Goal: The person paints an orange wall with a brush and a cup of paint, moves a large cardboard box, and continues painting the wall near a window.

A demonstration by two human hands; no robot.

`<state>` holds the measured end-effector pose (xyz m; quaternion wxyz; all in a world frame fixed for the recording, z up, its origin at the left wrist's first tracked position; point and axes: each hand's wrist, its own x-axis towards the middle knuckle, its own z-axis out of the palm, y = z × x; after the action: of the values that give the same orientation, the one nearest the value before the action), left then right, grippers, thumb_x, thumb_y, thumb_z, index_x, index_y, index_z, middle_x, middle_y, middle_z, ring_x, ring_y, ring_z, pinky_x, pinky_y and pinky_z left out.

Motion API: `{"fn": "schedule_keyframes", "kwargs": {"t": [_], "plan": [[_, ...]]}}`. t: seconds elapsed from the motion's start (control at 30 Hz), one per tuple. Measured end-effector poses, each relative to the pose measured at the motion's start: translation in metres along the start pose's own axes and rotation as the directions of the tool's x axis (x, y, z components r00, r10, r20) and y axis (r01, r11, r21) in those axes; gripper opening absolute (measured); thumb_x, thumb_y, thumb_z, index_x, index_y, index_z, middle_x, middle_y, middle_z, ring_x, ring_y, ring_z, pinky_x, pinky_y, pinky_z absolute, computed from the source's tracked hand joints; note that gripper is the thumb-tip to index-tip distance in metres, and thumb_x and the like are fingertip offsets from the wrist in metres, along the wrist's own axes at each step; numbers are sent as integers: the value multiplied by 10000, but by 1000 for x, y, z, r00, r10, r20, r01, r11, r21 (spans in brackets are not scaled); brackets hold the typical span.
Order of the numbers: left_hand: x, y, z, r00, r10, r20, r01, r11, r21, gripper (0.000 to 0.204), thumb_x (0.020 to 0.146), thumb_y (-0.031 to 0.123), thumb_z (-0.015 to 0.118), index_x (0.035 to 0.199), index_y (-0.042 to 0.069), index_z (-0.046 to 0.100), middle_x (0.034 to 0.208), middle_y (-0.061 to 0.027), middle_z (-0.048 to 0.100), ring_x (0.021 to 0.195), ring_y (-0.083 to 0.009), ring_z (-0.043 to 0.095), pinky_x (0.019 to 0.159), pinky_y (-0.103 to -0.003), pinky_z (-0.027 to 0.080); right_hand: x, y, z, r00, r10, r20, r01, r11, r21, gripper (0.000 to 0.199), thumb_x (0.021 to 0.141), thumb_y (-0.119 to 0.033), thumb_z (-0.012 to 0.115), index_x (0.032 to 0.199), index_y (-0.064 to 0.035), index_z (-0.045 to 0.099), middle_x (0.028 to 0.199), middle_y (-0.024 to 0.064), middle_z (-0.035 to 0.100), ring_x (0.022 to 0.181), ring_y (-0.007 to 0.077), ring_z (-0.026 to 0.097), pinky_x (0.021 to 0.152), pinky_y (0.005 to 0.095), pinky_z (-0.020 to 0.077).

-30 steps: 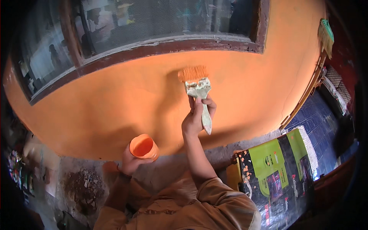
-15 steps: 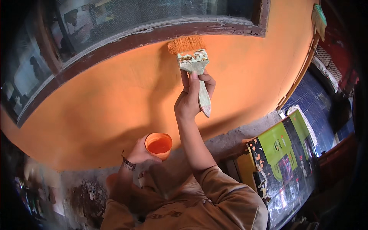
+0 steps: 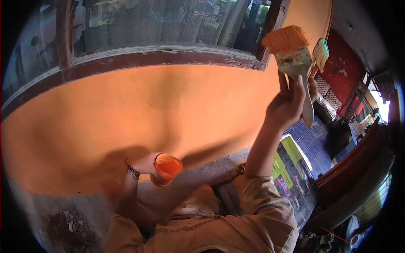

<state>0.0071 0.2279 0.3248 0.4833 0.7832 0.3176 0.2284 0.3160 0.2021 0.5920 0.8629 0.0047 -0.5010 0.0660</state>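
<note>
A wide flat paintbrush [image 3: 294,61] is in my right hand [image 3: 290,101], its pale handle pinched between thumb and fingers. Its bristles are coated in orange paint and point upward, near the lower right corner of the window frame. Low on the left, my left hand [image 3: 143,163] grips an orange cup [image 3: 167,168] around its side, with orange paint inside. Several of that hand's fingers are hidden behind the cup. An orange wall [image 3: 168,101] rises in front of me, with darker patches and my shadow on it.
Above the wall is a window with a worn brown wooden frame [image 3: 168,60]. A printed green and black board [image 3: 291,177] lies at the right, by a blue tiled floor [image 3: 310,141]. A green-topped brush [image 3: 321,55] hangs at the wall's end. Rubble [image 3: 69,227] lies lower left.
My right hand has carried the paintbrush right and off the wall beneath the window frame. The view has shifted to the right. My left hand still holds the cup, now tilted slightly differently.
</note>
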Motion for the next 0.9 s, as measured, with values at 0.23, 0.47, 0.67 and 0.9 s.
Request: {"fn": "schedule_keyframes", "kwargs": {"t": [0.23, 0.47, 0.67, 0.9], "plan": [[11, -33, 12, 986, -38, 160, 53, 995, -90, 780, 473, 228, 887, 1171, 65, 581, 1114, -67, 648, 1020, -157, 601, 895, -325, 489, -71, 13, -53, 714, 174, 678, 301, 798, -522, 154, 770, -50, 682, 900, -52, 599, 1076, 190, 598, 1075, 323, 589, 884, 423, 532], [0, -59, 27, 980, -136, 147, 132, 991, 37, 790, 438, 201, 894, 1154, 62, 591, 1096, -53, 649, 1006, -161, 605, 888, -313, 486, -87, 71, -75, 280, 34, 959, 775, 582, -247, 124, 725, -121, 644, 842, -82, 629, 1199, 201, 561, 1134, 370, 562, 934, 468, 509], [-4, -48, 36, 979, -195, 60, 199, 977, -71, 798, 421, 199, 909, 1144, 74, 596, 1086, -48, 646, 1003, -157, 604, 892, -316, 480, -74, 95, -72, 322, -11, 947, 825, 494, -275, 98, 743, -143, 619, 824, -89, 604, 1211, 187, 558, 1149, 362, 555, 954, 474, 491], [2, -36, 40, 985, -170, 7, 170, 985, -14, 766, 451, 218, 912, 1135, 75, 597, 1076, -57, 648, 998, -173, 610, 888, -319, 482, -77, 103, -81, 268, -3, 964, 819, 528, -226, 106, 730, -114, 639, 828, -79, 656, 1182, 199, 574, 1140, 378, 558, 952, 492, 489]]}}
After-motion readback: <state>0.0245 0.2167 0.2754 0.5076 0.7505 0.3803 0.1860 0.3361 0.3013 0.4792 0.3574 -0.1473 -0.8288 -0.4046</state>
